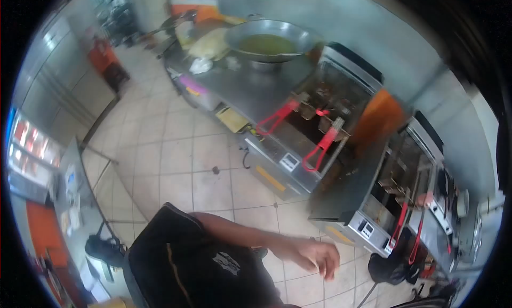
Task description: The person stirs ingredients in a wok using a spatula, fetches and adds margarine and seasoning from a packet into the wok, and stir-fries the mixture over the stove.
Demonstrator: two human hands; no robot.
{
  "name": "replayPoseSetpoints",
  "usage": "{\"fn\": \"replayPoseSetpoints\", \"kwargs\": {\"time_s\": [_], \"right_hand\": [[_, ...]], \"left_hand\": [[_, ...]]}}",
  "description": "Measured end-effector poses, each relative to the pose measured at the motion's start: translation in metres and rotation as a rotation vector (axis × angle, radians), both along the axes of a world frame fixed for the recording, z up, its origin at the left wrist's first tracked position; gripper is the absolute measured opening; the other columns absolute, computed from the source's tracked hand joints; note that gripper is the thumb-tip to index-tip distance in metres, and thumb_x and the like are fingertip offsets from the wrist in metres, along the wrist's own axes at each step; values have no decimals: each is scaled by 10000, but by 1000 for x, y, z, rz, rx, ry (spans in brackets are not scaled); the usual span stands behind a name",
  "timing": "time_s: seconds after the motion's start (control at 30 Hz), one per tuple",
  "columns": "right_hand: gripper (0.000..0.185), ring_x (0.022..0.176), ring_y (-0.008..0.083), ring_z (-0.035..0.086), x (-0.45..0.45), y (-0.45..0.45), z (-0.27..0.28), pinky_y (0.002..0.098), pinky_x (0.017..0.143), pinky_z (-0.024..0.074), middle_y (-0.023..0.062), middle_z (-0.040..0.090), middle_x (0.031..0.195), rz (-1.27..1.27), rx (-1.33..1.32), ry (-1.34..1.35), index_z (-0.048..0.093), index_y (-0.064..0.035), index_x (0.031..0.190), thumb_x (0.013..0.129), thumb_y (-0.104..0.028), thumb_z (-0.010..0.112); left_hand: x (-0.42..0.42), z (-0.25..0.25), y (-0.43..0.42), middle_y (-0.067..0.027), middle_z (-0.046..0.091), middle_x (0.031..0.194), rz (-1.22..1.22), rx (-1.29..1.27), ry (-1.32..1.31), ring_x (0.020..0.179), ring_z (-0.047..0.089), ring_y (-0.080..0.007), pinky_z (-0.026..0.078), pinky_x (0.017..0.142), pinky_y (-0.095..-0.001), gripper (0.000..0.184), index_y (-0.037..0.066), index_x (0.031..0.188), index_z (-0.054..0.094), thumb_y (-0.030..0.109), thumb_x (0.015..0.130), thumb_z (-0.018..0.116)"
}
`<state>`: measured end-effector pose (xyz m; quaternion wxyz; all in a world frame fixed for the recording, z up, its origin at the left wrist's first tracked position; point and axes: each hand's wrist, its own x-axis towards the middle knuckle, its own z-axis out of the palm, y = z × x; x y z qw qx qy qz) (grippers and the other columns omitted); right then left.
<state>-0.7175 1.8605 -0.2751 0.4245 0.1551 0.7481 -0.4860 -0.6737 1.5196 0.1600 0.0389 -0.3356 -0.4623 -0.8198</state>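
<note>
Head cam: L hand (pixel 316 254) half-curled, grip part-open, nothing visible in it, above floor (pixel 181 196) nr. closer fryer (pixel 367 231); R hand out of view. Red basket handles (pixel 330 136) lie toward front of far fryer (pixel 289 162), prob. for reach clear of heat.

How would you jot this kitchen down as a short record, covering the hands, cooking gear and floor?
Left hand: bare, fingers loosely bent, nothing visible in it
Right hand: not in view
Clothing: black sleeve with a white logo
Fryers: boxy metal fryer beside the counter, with two red looped handles; second boxy metal fryer, farther right, also red-handled
Counter: grey metal surface
Pan: wide, round, metal, over the counter, holding yellowish liquid
Floor: pale square tiles
Picture quality: blurred in places
</note>
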Motion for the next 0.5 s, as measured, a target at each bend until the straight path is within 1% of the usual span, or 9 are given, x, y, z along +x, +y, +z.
{"fn": "replayPoseSetpoints", "kwargs": {"time_s": [0.03,0.1,0.13,0.2,0.3,0.33,0.37,0.4,0.5], "right_hand": [[312,821,191,606,-16,-4,-3,305,715,492,133,647,1039,52,-4,-11,538,-40,1198,948,-199,442],[303,800,185,604,-39,-12,-14,298,706,490,127,649,1037,126,-13,-23,554,-40,1178,946,-207,452],[300,790,181,602,-49,-20,-20,294,702,489,123,650,1035,153,-29,-31,562,-40,1168,945,-210,457],[294,768,175,599,-63,-35,-42,286,694,487,117,652,1033,207,-105,-54,577,-40,1149,943,-217,467],[286,737,165,595,-72,-73,-109,275,681,484,107,655,1029,378,-421,-181,601,-39,1120,940,-228,482],[275,620,122,534,-53,-125,-100,230,535,432,65,617,925,636,-337,-35,541,-87,1176,919,-175,505],[339,503,79,472,-33,-178,-89,185,389,379,23,580,821,877,-249,132,480,-135,1233,897,-122,528],[343,549,108,498,-15,-221,-85,214,427,401,41,586,859,998,-184,187,484,-125,1235,897,-153,538],[381,687,196,574,48,-348,-117,303,542,467,97,606,972,1416,-116,314,495,-97,1240,897,-246,567]], "left_hand": [[18,22,-27,-130,585,1114,145,24,64,1046,552,-255,400,905,-408,443,24,1257,427,332,946,495],[57,62,-59,-179,586,1134,334,157,282,1121,510,-341,375,937,-458,449,39,1249,416,308,911,539],[73,78,-67,-208,590,1123,392,266,442,1185,466,-395,357,956,-473,438,55,1223,421,274,880,585],[114,101,-85,-248,609,1083,563,223,610,1117,504,-436,384,905,-504,458,84,1211,439,288,847,628],[185,113,-120,-168,642,1044,823,126,564,1092,548,-411,400,919,-518,365,85,1159,448,269,889,609],[204,112,-135,-147,651,1019,909,95,559,1079,556,-407,399,918,-520,340,85,1139,447,268,898,603],[223,109,-155,-134,656,978,988,57,576,1057,557,-411,390,909,-519,327,87,1116,439,274,900,597],[244,106,-178,-121,661,936,1063,13,592,1036,557,-416,380,899,-517,315,89,1093,430,281,902,592],[314,109,-243,-129,662,975,1141,-63,554,1044,558,-400,371,901,-529,284,96,1062,411,262,909,583]]}}
